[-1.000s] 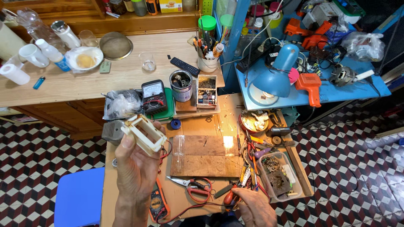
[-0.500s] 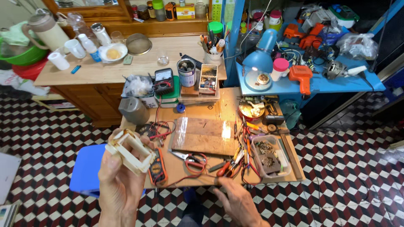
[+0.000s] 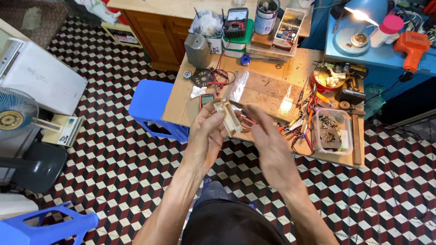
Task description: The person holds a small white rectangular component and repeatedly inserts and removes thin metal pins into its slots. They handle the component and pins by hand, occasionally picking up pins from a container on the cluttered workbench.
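In the left hand (image 3: 206,136) — a cream plastic frame (image 3: 228,117)

Both forearms are bare to the elbow, without sleeves, gloves, watch or rings visible on the left hand (image 3: 205,136) or right hand (image 3: 272,149); dark trousers are worn.

Stool: your blue plastic stool (image 3: 152,106) sits at nine o'clock off the workbench (image 3: 181,102).
Lamp: blue desk lamp (image 3: 363,13), lit, at one o'clock.
Fan: at your nine o'clock, a fan (image 3: 16,113).
Tray: clear parts tray (image 3: 332,131) at three o'clock.
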